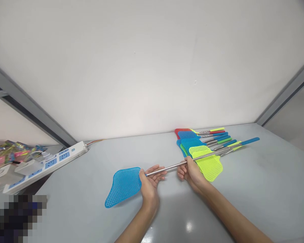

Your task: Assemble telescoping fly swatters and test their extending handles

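Both my hands hold a fly swatter with a blue plastic mesh head and a long steel shaft that ends in a blue grip. My left hand closes around the shaft just behind the mesh head. My right hand grips the shaft further along, above a pile of fly swatters. In that pile, a yellow-green mesh head lies nearest my right hand, and a red head lies at the far end.
The swatters lie on a pale grey table against a white wall. A white power strip with blue sockets lies at the table's left edge, and a cable runs from it. Colourful packets are heaped beyond that edge.
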Demonstrator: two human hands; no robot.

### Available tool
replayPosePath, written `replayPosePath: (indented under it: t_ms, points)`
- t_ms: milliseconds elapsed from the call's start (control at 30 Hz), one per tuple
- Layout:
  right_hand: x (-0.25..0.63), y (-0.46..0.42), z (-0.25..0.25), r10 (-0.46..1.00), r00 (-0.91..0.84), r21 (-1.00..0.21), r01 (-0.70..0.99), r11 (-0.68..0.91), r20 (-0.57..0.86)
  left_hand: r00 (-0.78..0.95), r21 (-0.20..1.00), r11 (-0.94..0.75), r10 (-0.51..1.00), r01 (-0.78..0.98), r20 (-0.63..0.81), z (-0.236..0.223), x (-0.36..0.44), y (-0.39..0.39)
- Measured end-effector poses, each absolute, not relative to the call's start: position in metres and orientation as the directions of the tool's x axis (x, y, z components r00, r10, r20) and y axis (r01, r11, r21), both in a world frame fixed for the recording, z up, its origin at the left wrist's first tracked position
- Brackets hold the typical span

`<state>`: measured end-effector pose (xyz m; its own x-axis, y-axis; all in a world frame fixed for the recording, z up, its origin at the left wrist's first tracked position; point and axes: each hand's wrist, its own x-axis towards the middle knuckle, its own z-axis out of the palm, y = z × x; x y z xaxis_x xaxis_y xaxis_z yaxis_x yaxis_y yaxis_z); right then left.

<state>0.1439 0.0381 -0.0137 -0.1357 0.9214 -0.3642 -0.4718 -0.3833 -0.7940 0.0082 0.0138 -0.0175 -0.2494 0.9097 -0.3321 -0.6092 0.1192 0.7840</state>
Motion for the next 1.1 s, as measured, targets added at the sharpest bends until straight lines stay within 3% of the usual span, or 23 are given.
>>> replayPosePath:
  t_ms: [367, 1100]
  points:
    - [0.136, 0.031, -0.013, 0.909, -0.261, -0.749, -0.516, -0.416, -0.325, -0.297, 0.837, 0.032, 0.927, -0.546, -0.229, -0.005, 0.011, 0.006]
    - [0.129, 0.024, -0.015, 0.901, -0.339, -0.776, -0.477, -0.413, -0.271, -0.296, 0.817, -0.013, 0.935, -0.577, -0.194, -0.008, 0.016, -0.001]
